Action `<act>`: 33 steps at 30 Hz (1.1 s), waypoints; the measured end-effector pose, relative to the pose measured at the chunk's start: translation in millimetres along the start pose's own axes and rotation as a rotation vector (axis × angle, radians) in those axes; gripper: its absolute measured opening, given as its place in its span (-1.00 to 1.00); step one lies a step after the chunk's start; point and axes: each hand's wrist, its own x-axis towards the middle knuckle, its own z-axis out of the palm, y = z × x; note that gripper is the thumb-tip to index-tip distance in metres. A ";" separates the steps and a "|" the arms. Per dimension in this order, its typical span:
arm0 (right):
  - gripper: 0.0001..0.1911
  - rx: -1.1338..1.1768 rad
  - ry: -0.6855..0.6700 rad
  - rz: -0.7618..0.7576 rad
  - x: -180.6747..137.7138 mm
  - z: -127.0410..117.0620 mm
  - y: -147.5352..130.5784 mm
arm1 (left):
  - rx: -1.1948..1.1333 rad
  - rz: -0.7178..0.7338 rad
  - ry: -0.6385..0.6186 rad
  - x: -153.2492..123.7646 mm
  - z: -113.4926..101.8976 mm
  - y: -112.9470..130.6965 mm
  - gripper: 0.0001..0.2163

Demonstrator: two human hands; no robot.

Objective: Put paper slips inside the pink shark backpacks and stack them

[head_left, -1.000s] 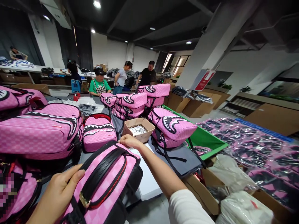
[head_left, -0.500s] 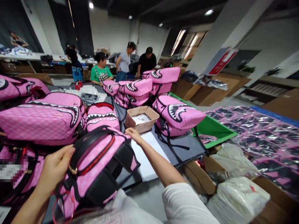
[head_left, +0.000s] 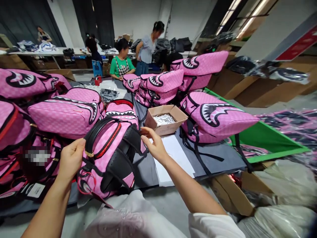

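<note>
A pink checked backpack with black shoulder straps and a black top handle leans on the table edge in front of me. A red zipper runs along its top. My left hand is closed at the backpack's left edge, near the gold zipper pull; its fingertips are partly hidden. On the other side, my right hand has thumb and fingers apart beside the black shoulder strap, with nothing seen between them. A red cord hangs at the backpack's lower left.
More pink shark-mouth backpacks lie to the left and right. A cardboard box of small white slips stands behind white paper. Right of the table are a green-sided bin and bagged goods. A person in green sits across.
The view has turned right and down. My right hand, earlier pinched at the backpack's far right edge, now has its fingers apart. The left hand stays closed at the left edge.
</note>
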 end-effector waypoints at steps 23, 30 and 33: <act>-0.83 -1.219 -0.523 -0.456 68.1 12.5 -138.7 | 0.130 0.014 0.150 -11.5 3.8 -10.7 -0.53; -0.95 -0.890 -0.658 -0.511 1.7 29.3 -136.6 | 0.044 0.020 0.068 -13.4 19.8 -6.8 -0.51; -0.87 -0.847 -0.549 -0.439 2.3 27.1 -132.9 | -0.077 0.127 -0.067 -8.8 14.0 -2.1 -0.50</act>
